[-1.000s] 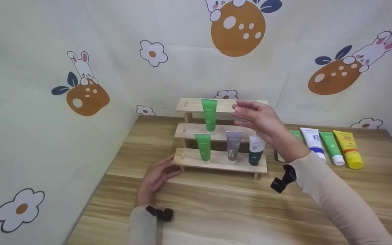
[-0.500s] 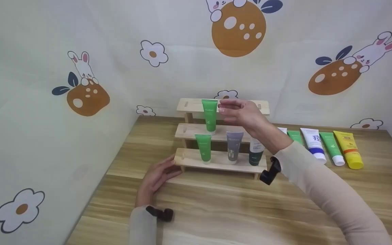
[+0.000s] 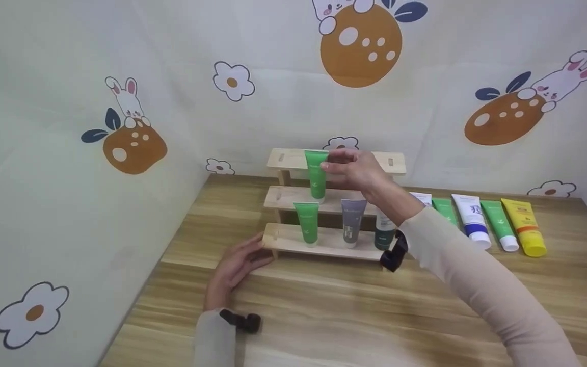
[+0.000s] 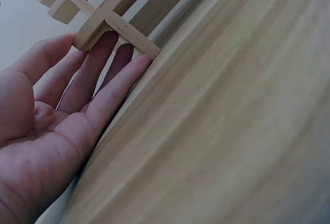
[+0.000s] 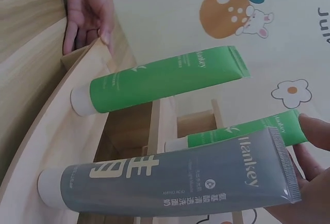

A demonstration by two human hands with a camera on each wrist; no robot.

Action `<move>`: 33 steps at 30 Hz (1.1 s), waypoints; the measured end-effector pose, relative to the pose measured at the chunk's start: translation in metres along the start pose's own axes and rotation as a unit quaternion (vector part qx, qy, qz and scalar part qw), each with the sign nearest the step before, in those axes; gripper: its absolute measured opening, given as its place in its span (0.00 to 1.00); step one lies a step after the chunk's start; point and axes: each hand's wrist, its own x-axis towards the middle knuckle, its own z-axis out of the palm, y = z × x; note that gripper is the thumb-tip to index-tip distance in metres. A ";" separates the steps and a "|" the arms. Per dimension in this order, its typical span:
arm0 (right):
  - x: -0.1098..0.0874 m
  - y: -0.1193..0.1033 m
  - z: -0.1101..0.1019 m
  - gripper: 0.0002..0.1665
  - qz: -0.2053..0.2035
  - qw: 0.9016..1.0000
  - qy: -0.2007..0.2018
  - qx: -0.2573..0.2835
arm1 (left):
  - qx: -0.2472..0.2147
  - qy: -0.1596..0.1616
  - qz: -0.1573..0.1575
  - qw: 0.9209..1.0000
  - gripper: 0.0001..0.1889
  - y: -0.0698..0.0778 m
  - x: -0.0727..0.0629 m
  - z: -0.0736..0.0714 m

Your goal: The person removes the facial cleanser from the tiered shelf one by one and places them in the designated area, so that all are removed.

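A three-tier wooden stand point(image 3: 293, 233) bears several squeeze tubes standing on their caps. On the middle tier is a green tube point(image 3: 316, 176); my right hand point(image 3: 357, 171) pinches its upper right edge, thumb in front and fingers behind. Along the bottom tier stand another green tube point(image 5: 160, 82), a grey tube point(image 5: 170, 177) and a white and dark green tube point(image 3: 384, 229), partly covered by the right wrist's camera. With fingers fairly straight, my left hand point(image 3: 240, 262) touches the left end of the bottom tier. Its thumb point(image 4: 56, 51) lies at the board's corner.
Right of the stand, several tubes lie in a row on the wooden table point(image 3: 314, 316), among them a white and blue tube point(image 3: 471, 219) and a yellow tube point(image 3: 524, 227). A patterned cloth point(image 3: 273, 112) hangs close behind the stand.
My right hand has moved left along the stand to the green tube on the middle tier and now pinches it. The left hand stays at the stand's end.
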 end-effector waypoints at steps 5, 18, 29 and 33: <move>0.003 -0.002 0.003 0.31 0.016 0.999 0.014 -0.038 | 0.000 -0.005 0.000 1.000 0.29 0.000 0.001 0.000; 0.012 0.000 0.003 0.26 -0.004 0.996 0.032 -0.084 | 0.006 -0.014 0.003 1.000 0.29 -0.001 0.001 -0.001; 0.002 -0.003 -0.015 0.17 -0.072 0.993 0.079 -0.054 | 0.001 -0.014 -0.001 1.000 0.30 -0.002 0.001 -0.001; -0.009 -0.007 -0.024 0.12 -0.115 0.988 0.101 -0.022 | 0.001 -0.012 0.001 1.000 0.30 -0.002 0.000 -0.001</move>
